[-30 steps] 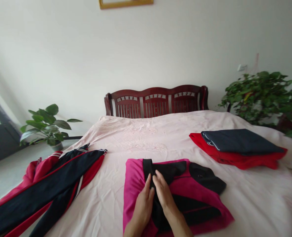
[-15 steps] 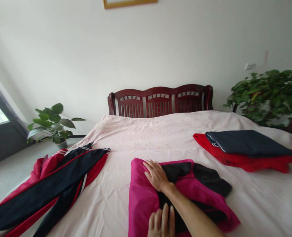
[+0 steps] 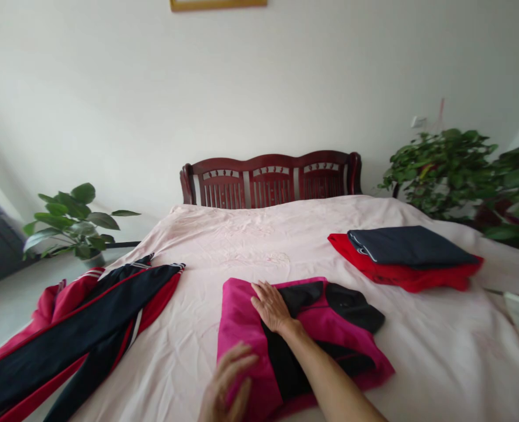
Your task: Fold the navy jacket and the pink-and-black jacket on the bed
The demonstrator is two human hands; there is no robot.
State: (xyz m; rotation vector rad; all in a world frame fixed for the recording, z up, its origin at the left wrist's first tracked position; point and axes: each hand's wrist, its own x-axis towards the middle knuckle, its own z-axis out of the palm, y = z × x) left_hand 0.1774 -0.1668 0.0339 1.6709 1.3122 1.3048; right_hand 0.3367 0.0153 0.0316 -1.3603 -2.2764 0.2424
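Note:
A magenta jacket with black panels (image 3: pixel 242 313) lies partly folded on the bed in front of me. My right hand (image 3: pixel 272 306) rests flat on its upper part, fingers stretched out, where magenta meets black. Close to the jacket's lower left edge is my left hand (image 3: pixel 229 384), a little blurred, its fingers curved and apart with the thumb spread. Whether the left hand touches the cloth I cannot tell. A dark, rounded part of the jacket (image 3: pixel 356 308) sticks out on the right.
The bed has a pale pink sheet (image 3: pixel 189 334) and a dark wooden headboard (image 3: pixel 271 181). Navy folded clothing (image 3: pixel 413 246) tops a red folded garment (image 3: pixel 400 278) at right. Navy and red clothes (image 3: pixel 88 328) lie spread at left. Potted plants (image 3: pixel 72 214) flank the bed.
My left hand has moved left from the jacket's black part toward its left edge, and its fingers have spread. The right hand stays on the jacket. The view has turned slightly right.

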